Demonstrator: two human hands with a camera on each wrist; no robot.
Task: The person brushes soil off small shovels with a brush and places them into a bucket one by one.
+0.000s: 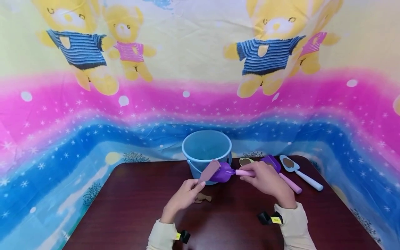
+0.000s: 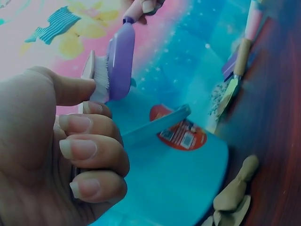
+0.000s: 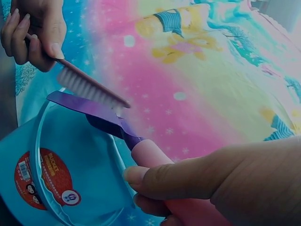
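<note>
My left hand [image 1: 184, 195] grips a brush [image 1: 210, 170] with a pinkish-brown back and white bristles [image 3: 87, 87]. My right hand [image 1: 267, 177] holds a small purple shovel [image 1: 224, 175] by its pink handle [image 3: 157, 157]. The bristles rest against the shovel's blade, as both wrist views show. Brush and blade are raised at the near rim of a light blue bucket [image 1: 193, 167], which stands upright with its bail handle hanging in front. Below the left hand lies a brown, knobby piece [image 2: 235, 193], partly hidden in the head view; its kind is unclear.
Right of the bucket lie another purple shovel [image 1: 272, 162] with a pink handle, a pale blue trowel [image 1: 295, 166] with a brown patch on its blade, and a green-edged trowel [image 1: 245, 161] partly behind my right hand. A patterned cloth [image 1: 175, 104] surrounds the dark table [image 1: 134, 208].
</note>
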